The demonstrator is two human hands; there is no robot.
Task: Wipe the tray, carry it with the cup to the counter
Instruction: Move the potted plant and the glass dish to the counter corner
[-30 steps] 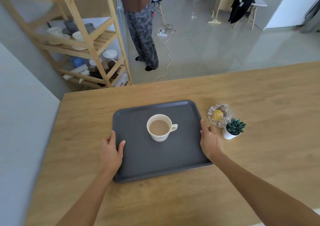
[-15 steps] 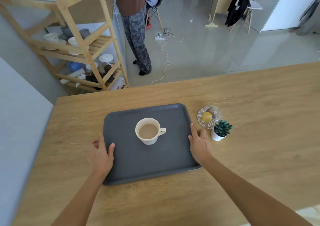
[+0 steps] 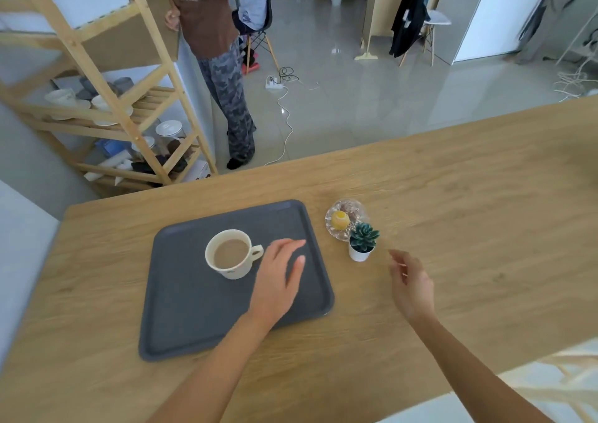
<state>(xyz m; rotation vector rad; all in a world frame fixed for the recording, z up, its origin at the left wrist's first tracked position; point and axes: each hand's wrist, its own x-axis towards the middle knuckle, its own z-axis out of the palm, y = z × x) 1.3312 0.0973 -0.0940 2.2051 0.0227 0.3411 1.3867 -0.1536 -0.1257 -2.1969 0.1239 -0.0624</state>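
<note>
Two bare hands, both empty: left hand over grey tray on wooden counter, fingers spread loose just right of milky-drink cup standing mid-tray; right hand off-tray near potted succulent, fingers loosely curled.

wooden table | tray | glass dish | potted succulent
</note>
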